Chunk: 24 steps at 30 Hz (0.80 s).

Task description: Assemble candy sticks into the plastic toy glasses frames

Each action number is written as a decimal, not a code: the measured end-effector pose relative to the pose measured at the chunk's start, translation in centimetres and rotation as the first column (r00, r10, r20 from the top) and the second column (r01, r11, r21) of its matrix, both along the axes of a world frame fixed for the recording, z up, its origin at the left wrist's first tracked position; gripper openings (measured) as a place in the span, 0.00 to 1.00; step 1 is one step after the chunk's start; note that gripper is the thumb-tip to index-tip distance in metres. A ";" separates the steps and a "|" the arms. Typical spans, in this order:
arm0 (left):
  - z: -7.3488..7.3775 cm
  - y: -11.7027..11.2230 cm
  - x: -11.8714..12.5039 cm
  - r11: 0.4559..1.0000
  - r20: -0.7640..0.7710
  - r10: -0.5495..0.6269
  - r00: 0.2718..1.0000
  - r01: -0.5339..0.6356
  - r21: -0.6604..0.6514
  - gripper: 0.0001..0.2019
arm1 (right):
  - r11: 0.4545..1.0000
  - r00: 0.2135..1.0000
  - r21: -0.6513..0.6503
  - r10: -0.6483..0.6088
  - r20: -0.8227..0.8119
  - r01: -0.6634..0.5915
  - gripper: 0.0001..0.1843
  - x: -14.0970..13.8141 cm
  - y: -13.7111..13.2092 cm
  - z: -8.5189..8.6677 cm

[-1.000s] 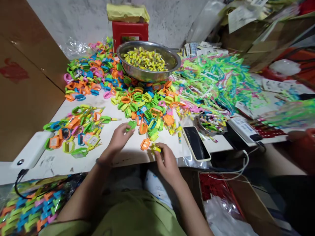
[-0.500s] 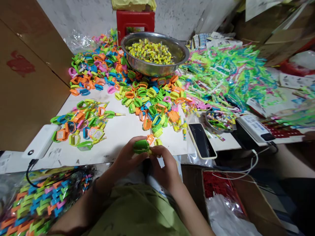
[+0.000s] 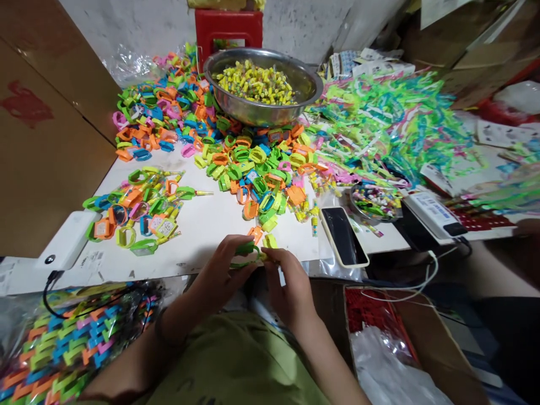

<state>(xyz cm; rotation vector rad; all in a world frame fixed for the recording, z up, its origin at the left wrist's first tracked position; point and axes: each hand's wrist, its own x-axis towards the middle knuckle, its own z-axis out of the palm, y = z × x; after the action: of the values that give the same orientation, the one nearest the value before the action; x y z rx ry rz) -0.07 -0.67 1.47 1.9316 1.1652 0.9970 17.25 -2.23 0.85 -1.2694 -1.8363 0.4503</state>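
Green band [image 3: 243,249] between the hands. Orange piece [image 3: 255,233] and yellow piece [image 3: 270,241] just beyond, on the white table [image 3: 211,219]. Big heap of rings [image 3: 248,166] — green, orange, yellow, blue, pink, all mixed. Smaller pile [image 3: 139,208] in the same colours, with printed white squares on some. Silver bowl [image 3: 264,90] full of yellow bits speckled with pink and green. Red stool [image 3: 228,28] behind. Neon green, pink and blue strips [image 3: 392,124] to the right. Phone [image 3: 343,236] black-faced with a pale yellow rim. White box [image 3: 67,242], black cable [image 3: 48,287]. Brown cardboard [image 3: 37,140] with a red mark. Olive-green shirt [image 3: 236,365]. Bagged chains [image 3: 63,343] — zigzag of orange, blue, green, pink.
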 end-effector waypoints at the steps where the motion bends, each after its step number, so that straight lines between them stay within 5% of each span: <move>1: 0.0 0.0 0.0 1.000 -0.001 0.007 1.000 -0.007 0.003 0.18 | 1.000 0.999 0.005 0.004 0.043 -0.005 0.11 0.0 0.0 0.1; 5: -0.7 -0.3 0.2 0.995 0.017 0.073 0.997 -0.072 -0.075 0.18 | 0.999 0.964 -0.033 -0.018 0.266 0.028 0.14 -0.1 0.0 0.1; 9: -1.7 -0.6 0.1 0.943 0.011 0.111 0.994 -0.102 -0.316 0.21 | 0.994 0.850 -0.086 -0.014 0.527 0.070 0.08 -0.2 -0.3 -0.7; 15: -2.6 0.0 -1.3 0.848 -0.035 0.025 0.999 -0.039 -0.529 0.27 | 0.985 0.809 -0.165 0.141 0.570 -0.055 0.09 -0.8 -0.1 -1.7; 17: -2.4 1.0 -3.0 0.885 -0.114 0.067 0.991 -0.111 -0.452 0.25 | 0.975 0.810 -0.202 0.188 0.556 -0.088 0.07 0.1 1.1 -1.5; 20: -1.5 3.2 -7.3 0.900 -0.320 0.313 0.894 -0.387 -0.202 0.26 | 0.981 0.820 -0.183 0.057 0.570 0.059 0.23 3.2 3.3 -1.6; 24: 0.1 5.5 -12.5 0.735 -0.510 0.647 0.567 -0.642 0.217 0.27 | 0.888 0.654 -0.052 -0.296 0.696 0.457 0.20 8.0 5.2 -3.5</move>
<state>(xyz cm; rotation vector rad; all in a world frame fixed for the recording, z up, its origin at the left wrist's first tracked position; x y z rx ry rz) -12.58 4.86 1.54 1.8690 2.3478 0.7618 25.21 3.00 -2.61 -2.1374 -2.0327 -0.0753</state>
